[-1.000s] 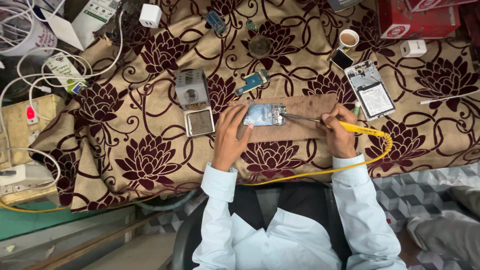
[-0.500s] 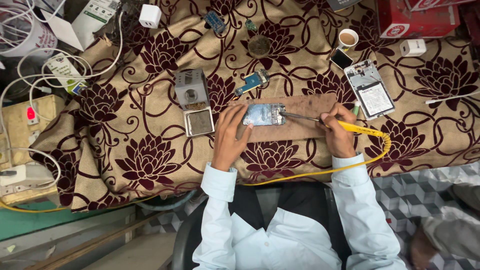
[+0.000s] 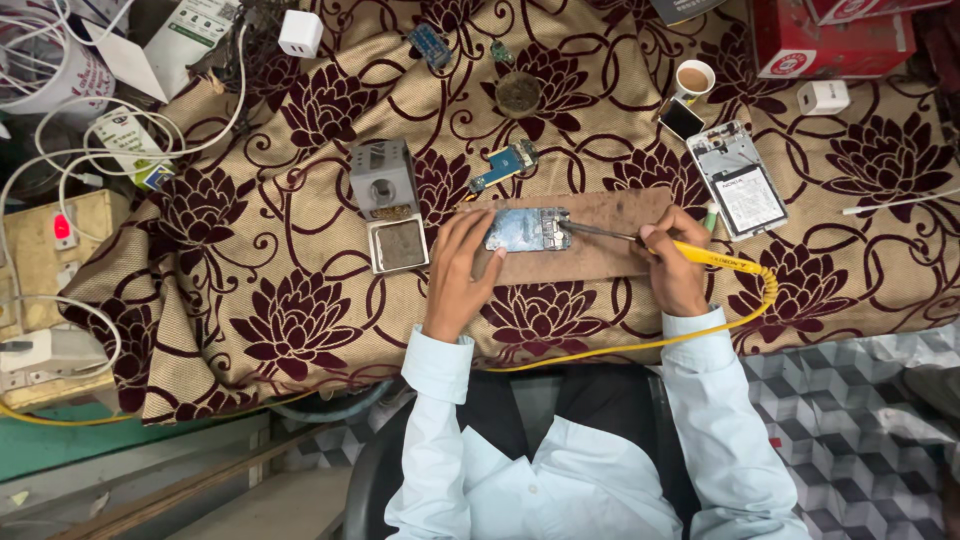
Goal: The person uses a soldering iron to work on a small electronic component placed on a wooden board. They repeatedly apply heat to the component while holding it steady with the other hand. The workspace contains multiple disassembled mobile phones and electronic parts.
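Nothing has moved: left hand [image 3: 462,272] presses the circuit board [image 3: 527,229], right hand [image 3: 676,267] grips the yellow soldering iron [image 3: 700,255]; a metal stand [image 3: 384,182] and an opened phone [image 3: 737,180] lie beside.

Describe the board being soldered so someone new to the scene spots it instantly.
Start at the brown rectangular mat in the middle of the floral cloth. On the mat's left half, pinned by the left hand, lies the circuit board, with the tip of the yellow soldering iron in the right hand touching its right edge. Unlike the smaller blue board above, it lies on the mat, pale and silvery.
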